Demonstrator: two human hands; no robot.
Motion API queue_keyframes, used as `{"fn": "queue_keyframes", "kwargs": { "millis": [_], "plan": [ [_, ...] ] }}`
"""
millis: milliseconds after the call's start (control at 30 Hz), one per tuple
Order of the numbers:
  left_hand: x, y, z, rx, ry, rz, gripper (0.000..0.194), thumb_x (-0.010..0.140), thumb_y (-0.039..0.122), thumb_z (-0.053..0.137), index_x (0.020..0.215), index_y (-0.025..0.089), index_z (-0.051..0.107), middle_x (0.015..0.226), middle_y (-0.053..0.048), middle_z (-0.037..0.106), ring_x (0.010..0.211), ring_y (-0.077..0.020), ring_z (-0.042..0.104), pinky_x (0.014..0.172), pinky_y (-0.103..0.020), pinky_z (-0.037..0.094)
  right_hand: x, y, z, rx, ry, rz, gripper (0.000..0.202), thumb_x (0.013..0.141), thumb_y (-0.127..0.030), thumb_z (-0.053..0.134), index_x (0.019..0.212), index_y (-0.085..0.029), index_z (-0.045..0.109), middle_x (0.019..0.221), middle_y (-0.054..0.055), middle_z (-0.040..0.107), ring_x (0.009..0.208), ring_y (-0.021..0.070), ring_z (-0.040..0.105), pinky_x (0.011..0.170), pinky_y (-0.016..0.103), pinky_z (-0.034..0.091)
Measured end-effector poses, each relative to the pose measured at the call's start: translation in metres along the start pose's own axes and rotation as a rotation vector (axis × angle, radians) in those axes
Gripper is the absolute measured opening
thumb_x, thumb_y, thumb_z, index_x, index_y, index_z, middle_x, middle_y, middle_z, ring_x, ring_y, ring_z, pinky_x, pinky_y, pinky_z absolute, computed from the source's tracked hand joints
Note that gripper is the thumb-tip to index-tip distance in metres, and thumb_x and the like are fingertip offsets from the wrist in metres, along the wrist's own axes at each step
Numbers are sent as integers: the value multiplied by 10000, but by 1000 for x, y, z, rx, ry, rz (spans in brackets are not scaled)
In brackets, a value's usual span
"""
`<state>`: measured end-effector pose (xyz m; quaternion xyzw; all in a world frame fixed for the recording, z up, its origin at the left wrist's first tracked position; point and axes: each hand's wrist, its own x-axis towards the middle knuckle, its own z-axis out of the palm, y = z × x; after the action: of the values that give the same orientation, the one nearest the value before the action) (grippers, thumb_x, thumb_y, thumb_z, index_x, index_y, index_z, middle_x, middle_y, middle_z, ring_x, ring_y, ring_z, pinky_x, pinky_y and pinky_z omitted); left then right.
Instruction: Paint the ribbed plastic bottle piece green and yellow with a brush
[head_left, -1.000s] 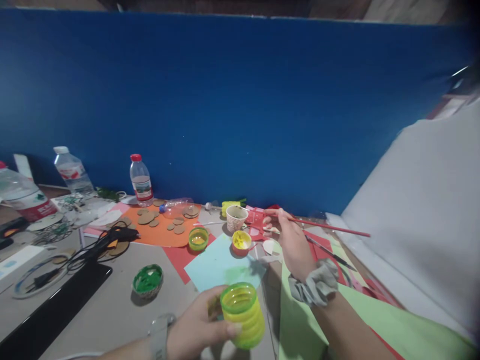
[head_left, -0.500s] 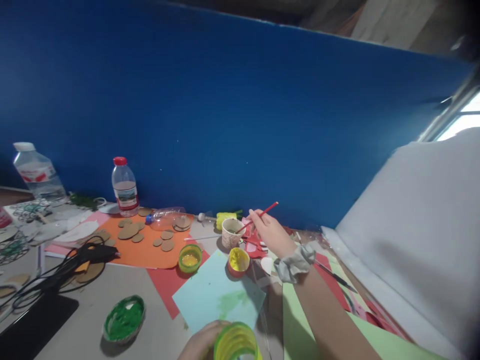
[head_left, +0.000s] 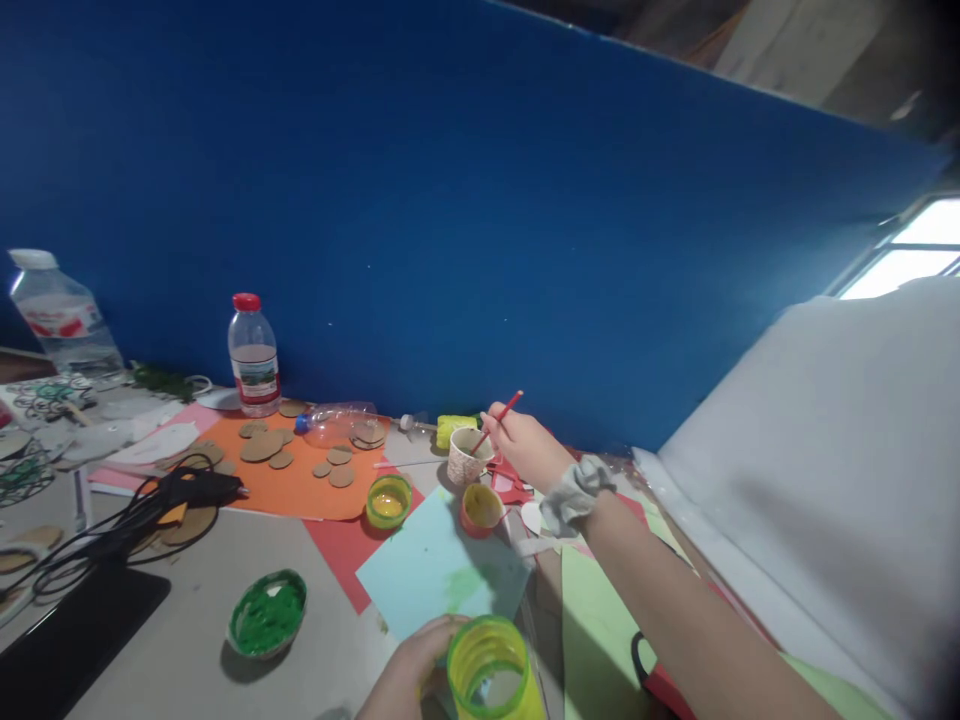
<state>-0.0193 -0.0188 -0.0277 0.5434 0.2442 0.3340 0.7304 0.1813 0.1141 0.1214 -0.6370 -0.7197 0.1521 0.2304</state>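
My right hand (head_left: 525,445) is closed around a red paintbrush (head_left: 506,410), whose lower end dips into a patterned paper cup (head_left: 466,462). At the bottom, my left hand (head_left: 420,665) grips a yellow-green painted cylinder (head_left: 491,665), open at the top and hollow. Just in front of the paper cup stands a small reddish cup (head_left: 481,512) with yellow paint inside. To its left is a green-rimmed cup (head_left: 388,503) holding yellow-orange paint. A light blue sheet (head_left: 420,575) with a green smear lies between my hands. Green paint fills a shallow dish (head_left: 268,615) on the left.
Cardboard discs (head_left: 262,446) lie on orange paper (head_left: 300,490). A red-capped bottle (head_left: 255,360) and a larger water bottle (head_left: 67,320) stand by the blue partition (head_left: 450,200). A glue gun (head_left: 199,487) with cable and a black phone (head_left: 82,640) are at left.
My right hand and the brush have shifted slightly left, with the brush steeper in the paper cup. The painted cylinder shows more fully, higher and farther right. The view has shifted somewhat.
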Motion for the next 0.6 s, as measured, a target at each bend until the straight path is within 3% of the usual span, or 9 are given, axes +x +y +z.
{"fn": "queue_keyframes", "kwargs": {
  "millis": [167, 300, 500, 600],
  "plan": [
    [11, -16, -9, 77, -97, 99, 651, 495, 377, 873, 1110, 248, 705, 1223, -150, 629, 1190, -391, 522, 1000, -441, 428, 13, -7, 0, -40, -30, 32, 288, 942, -351, 566, 1155, -158, 583, 1140, 80, 614, 957, 200, 628, 821, 401, 550],
    [12, -24, -11, 71, -86, 153, 598, 570, 370, 805, 1138, 225, 689, 1208, -155, 627, 1181, -376, 522, 982, -428, 433, 23, -8, -2, -55, -40, 69, 293, 940, -349, 569, 1164, -159, 580, 1149, 82, 610, 963, 202, 627, 823, 404, 551],
    [19, -25, -12, 122, -107, 162, 536, 554, 322, 782, 1054, 143, 708, 1104, -175, 647, 1064, -352, 587, 950, -438, 444, 18, -4, 0, -34, 62, 116, 289, 942, -350, 565, 1164, -166, 581, 1157, 82, 607, 968, 203, 625, 825, 401, 551],
    [19, -24, -13, 148, -105, 156, 539, 570, 374, 785, 1044, 127, 707, 1085, -180, 652, 1067, -347, 589, 962, -429, 438, 12, 1, 5, -8, 120, 119, 289, 941, -352, 567, 1157, -161, 583, 1143, 80, 612, 959, 201, 627, 821, 401, 551]
  ]
}}
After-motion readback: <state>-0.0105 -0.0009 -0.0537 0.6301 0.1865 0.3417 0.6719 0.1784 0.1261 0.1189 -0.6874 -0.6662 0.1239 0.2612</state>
